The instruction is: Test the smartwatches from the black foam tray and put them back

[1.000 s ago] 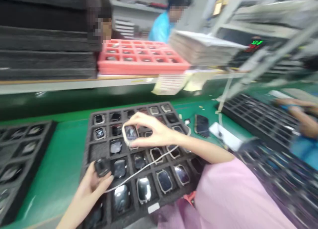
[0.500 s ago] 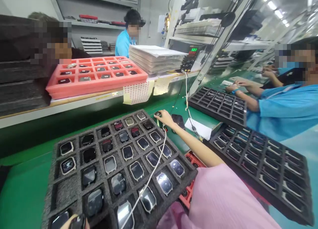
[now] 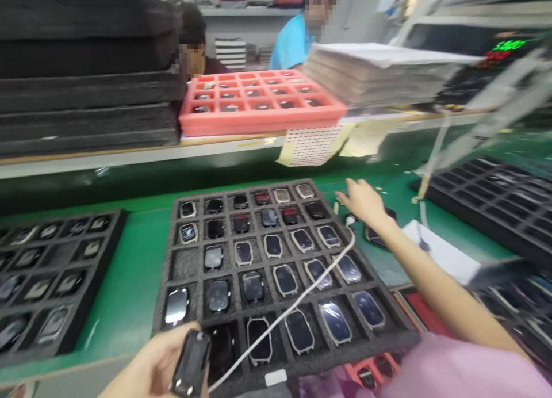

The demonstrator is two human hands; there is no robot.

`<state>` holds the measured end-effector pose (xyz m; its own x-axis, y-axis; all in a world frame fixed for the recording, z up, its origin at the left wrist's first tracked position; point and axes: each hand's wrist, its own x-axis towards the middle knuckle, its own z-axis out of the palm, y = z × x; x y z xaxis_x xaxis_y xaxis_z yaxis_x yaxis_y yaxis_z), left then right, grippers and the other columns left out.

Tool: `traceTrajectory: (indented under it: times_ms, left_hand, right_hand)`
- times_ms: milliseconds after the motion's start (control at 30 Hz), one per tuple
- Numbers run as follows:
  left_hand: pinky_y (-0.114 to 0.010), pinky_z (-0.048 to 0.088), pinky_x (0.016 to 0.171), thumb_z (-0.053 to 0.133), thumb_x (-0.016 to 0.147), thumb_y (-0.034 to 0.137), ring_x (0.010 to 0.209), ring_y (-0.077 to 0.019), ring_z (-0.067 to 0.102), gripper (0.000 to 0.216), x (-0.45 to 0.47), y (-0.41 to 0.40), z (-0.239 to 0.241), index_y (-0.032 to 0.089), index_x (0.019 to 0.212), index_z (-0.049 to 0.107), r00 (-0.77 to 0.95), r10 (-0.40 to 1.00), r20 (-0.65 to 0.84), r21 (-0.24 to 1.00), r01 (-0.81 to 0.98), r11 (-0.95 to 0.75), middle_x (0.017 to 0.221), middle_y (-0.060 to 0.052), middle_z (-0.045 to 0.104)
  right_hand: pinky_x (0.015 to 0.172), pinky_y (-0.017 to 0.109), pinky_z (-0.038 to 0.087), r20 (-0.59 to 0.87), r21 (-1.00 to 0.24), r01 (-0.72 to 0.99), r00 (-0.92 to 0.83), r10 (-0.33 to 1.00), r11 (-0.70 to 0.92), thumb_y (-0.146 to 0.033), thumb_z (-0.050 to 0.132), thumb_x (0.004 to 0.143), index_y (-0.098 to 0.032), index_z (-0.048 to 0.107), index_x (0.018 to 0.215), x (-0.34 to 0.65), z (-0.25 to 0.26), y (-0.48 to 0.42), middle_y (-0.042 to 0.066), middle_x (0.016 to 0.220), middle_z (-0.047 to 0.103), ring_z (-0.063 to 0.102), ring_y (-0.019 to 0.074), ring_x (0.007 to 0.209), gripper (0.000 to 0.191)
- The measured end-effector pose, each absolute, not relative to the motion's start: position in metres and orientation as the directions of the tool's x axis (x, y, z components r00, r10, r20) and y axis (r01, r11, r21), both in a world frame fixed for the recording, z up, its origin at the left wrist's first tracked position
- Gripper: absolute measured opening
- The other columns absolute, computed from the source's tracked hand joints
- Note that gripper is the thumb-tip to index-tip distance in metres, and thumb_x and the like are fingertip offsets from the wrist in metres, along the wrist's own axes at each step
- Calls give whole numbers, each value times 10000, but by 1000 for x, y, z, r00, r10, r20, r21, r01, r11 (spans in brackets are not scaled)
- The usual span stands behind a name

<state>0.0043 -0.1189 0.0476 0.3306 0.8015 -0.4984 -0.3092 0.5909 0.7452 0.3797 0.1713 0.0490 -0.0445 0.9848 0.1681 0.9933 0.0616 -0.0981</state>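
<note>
At lower left of the frame, we find our left hand point(image 3: 149, 358) with its grip wrapped around a dark device point(image 3: 192, 360), before the watch tray point(image 3: 319, 360). Beyond the tray's upper right corner, our right hand point(image 3: 364, 202) has fingers extended; we cannot tell whether it holds anything.

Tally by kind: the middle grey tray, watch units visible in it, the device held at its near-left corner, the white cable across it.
Grey tray: 1
Watch units visible in it: 28
Dark device in the left hand: 1
White cable: 1
Total: 31
Near-left cell is hidden by the hand, so not counted.
</note>
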Motion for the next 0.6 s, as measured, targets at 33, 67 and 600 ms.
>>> traceTrajectory:
  times_ms: [33,67,600]
  left_hand:
    - [-170,432,462,898,479,394,473,-86,556,482,6,-119,46,141,772,610,381,801,-461,756,-304,579,590,0,603]
    - [-146,390,407,895,490,369,430,-71,533,480,8,-117,44,139,787,598,449,783,-430,764,-281,580,576,5,599]
    - [-223,527,616,718,768,247,582,-68,589,355,-4,-75,30,140,1049,530,150,940,-307,901,-270,338,930,-41,644]
  right_hand:
    - [897,481,453,195,-110,981,-136,971,159,-260,521,933,-23,540,1196,360,58,164,237,1123,582,569,336,1070,355]
    - [930,423,446,207,-127,952,-251,946,280,-281,511,941,-94,551,1206,337,66,154,171,1128,599,573,287,1076,327]
    - [711,373,500,5,-148,382,-922,387,912,-287,736,767,-52,653,980,133,57,72,158,852,678,653,282,800,328]
